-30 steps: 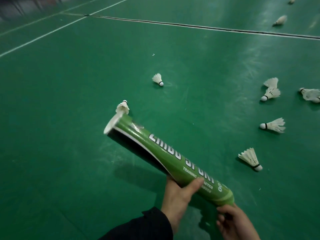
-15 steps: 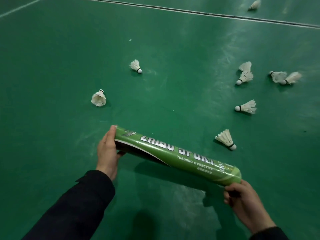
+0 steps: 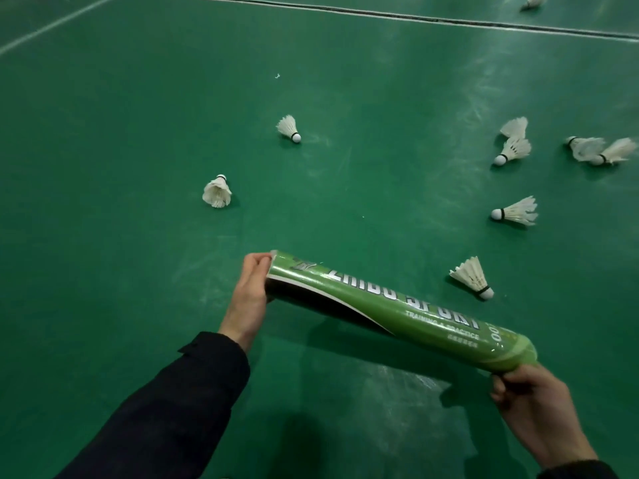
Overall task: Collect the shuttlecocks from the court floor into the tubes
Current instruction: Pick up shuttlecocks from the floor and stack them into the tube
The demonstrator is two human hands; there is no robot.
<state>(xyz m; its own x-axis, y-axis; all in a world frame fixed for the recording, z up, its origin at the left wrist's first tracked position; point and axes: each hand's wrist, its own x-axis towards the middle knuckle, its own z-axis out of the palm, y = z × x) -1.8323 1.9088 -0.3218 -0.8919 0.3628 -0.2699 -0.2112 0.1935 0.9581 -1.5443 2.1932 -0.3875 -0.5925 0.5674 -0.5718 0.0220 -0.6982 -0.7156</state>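
I hold a long green shuttlecock tube (image 3: 397, 312) with white lettering above the court floor, slanting from upper left to lower right. My left hand (image 3: 250, 292) grips its upper left end, fingers curled over the rim. My right hand (image 3: 529, 395) grips its lower right end from below. White feather shuttlecocks lie on the green floor: one (image 3: 217, 191) beyond my left hand, one (image 3: 289, 127) farther off, one (image 3: 472, 276) just right of the tube, and several more (image 3: 517, 211) to the far right.
The green court floor (image 3: 138, 167) spreads all round. A white boundary line (image 3: 52, 24) crosses the upper left corner. A dark seam with a white line (image 3: 415, 17) runs along the top, and another shuttlecock (image 3: 532, 0) lies beyond it.
My left hand has slid from the tube's middle to its upper left end. The tube has dropped to a flatter slant. The view has swung left and down.
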